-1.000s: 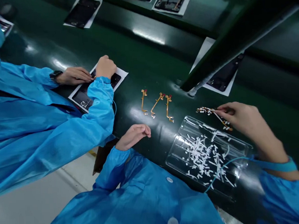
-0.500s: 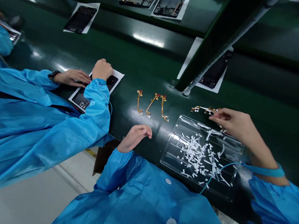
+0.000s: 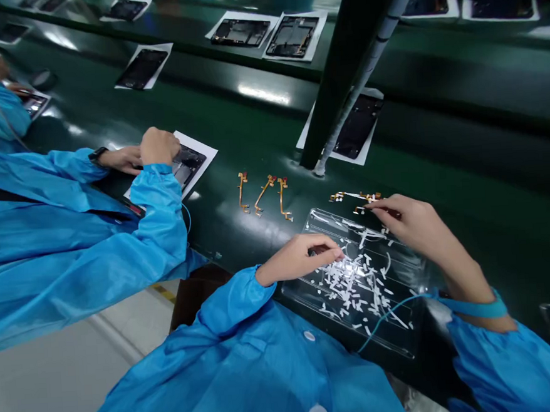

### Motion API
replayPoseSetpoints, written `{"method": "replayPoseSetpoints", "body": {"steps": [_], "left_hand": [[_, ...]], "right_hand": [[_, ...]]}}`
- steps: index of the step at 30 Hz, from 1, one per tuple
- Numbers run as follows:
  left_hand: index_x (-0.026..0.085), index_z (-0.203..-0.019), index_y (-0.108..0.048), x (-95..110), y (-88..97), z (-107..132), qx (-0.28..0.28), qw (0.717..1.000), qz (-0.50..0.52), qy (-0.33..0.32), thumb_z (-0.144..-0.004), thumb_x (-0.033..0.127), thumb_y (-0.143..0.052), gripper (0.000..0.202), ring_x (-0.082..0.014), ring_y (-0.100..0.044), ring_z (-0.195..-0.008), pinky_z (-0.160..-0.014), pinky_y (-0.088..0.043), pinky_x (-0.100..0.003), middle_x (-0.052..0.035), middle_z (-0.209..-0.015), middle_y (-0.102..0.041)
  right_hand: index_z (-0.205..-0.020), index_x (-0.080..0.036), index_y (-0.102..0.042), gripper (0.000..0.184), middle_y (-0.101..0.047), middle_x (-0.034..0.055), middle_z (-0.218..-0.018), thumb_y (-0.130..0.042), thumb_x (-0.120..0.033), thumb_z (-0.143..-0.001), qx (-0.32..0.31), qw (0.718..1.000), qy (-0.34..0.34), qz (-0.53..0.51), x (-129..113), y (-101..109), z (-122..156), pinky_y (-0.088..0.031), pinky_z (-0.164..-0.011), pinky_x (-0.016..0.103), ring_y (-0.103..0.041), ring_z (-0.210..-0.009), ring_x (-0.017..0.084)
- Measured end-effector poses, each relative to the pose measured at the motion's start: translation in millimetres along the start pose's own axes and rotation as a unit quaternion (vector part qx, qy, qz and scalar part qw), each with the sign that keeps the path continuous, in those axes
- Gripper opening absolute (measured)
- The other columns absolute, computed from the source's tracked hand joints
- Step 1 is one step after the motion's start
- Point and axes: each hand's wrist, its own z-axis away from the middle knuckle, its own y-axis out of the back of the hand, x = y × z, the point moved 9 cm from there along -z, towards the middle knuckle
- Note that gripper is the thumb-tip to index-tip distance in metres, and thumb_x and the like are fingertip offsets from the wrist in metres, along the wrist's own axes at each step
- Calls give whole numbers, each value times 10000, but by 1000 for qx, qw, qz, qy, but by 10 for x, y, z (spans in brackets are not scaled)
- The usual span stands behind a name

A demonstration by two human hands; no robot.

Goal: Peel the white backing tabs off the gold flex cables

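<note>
My right hand (image 3: 410, 221) pinches the end of a small orange flex cable (image 3: 360, 210) just above the far right edge of a clear plastic tray (image 3: 304, 288). Beside its fingertips lies a loose bunch of similar flex cables (image 3: 343, 195), partly white. Thumb and fingers of my left hand (image 3: 304, 255) are drawn together over the tray; whatever they may hold is too small to make out. Below them, white paper-like scraps (image 3: 351, 288) are scattered in the tray. Three flex cables (image 3: 282, 199) with red tips lie apart on the green table, left of the tray's far corner.
A dark post (image 3: 330, 89) rises from the table beyond the tray. Behind it a dark device panel (image 3: 358, 125) lies on white paper. To the left, a co-worker's hands (image 3: 155, 148) are over another device (image 3: 190, 165). A raised shelf holds open device housings (image 3: 291, 36).
My left hand has moved right, from the bare table to over the tray. My right hand now shows a flex cable end at its fingertips. The view has shifted.
</note>
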Motion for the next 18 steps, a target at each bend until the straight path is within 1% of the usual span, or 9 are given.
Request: {"method": "replayPoseSetpoints", "body": {"steps": [3, 5, 6, 7, 9, 12, 14, 16, 18], "left_hand": [[186, -1022, -759, -17, 12, -37, 32, 999, -24, 1, -1003, 360, -630, 217, -158, -729, -926, -817, -575, -285, -54, -1016, -793], [187, -1027, -761, 11, 57, -72, 74, 994, -81, -21, -1008, 321, -619, 196, -144, -720, -877, -779, -576, -271, -45, -1000, -787], [186, -1028, -761, 58, 75, -86, 100, 987, -120, -43, -1012, 299, -609, 190, -138, -714, -864, -775, -577, -267, -41, -998, -784], [185, -1029, -761, 129, 81, -95, 129, 976, -163, -72, -1016, 278, -600, 186, -132, -711, -857, -783, -580, -265, -38, -997, -780], [176, -1034, -755, 315, 30, -91, 183, 943, -240, -142, -1019, 244, -586, 183, -121, -713, -840, -804, -593, -265, -37, -987, -776], [162, -1034, -748, 584, -159, -61, 235, 894, -298, -239, -1022, 242, -594, 173, -100, -719, -791, -798, -612, -251, -38, -966, -776], [158, -1043, -748, 698, -286, -62, 251, 880, -295, -276, -1021, 279, -625, 175, -87, -716, -759, -765, -622, -234, -39, -961, -777], [156, -1057, -751, 759, -385, -87, 258, 876, -284, -291, -1021, 327, -640, 207, -82, -718, -753, -742, -631, -222, -42, -963, -780], [151, -1065, -756, 781, -458, -119, 255, 877, -280, -297, -1027, 335, -633, 224, -86, -731, -786, -754, -640, -217, -47, -966, -785]], "right_hand": [[-1025, -171, -800, 310, -781, 113, -906, -632, -387, -879, 22, 999, -34, -35, 50, 47, 104, -529, -747, 366, -694, -756, 220], [-1054, -169, -792, 340, -801, 111, -921, -669, -430, -874, 47, 994, -60, -74, 69, 136, 236, -577, -787, 372, -743, -801, 234], [-1060, -172, -788, 355, -807, 109, -936, -679, -457, -879, 63, 991, -72, -95, 59, 196, 322, -595, -807, 372, -761, -825, 238], [-1056, -178, -785, 363, -810, 106, -945, -682, -483, -888, 81, 987, -82, -113, 32, 262, 418, -608, -817, 368, -771, -841, 238], [-1019, -192, -787, 355, -808, 90, -925, -707, -511, -886, 127, 975, -102, -151, -55, 405, 629, -625, -788, 349, -771, -808, 223], [-939, -214, -797, 299, -782, 52, -839, -804, -487, -817, 195, 947, -133, -219, -190, 542, 936, -621, -704, 309, -727, -702, 181], [-905, -229, -799, 258, -761, 32, -806, -849, -449, -779, 206, 930, -150, -266, -241, 510, 1078, -605, -659, 285, -697, -662, 158], [-893, -239, -794, 229, -750, 20, -811, -863, -422, -773, 193, 919, -153, -307, -266, 413, 1156, -589, -636, 262, -681, -652, 141], [-900, -247, -792, 207, -746, 13, -836, -865, -399, -779, 174, 912, -144, -343, -271, 305, 1192, -581, -636, 248, -675, -659, 129]]}}
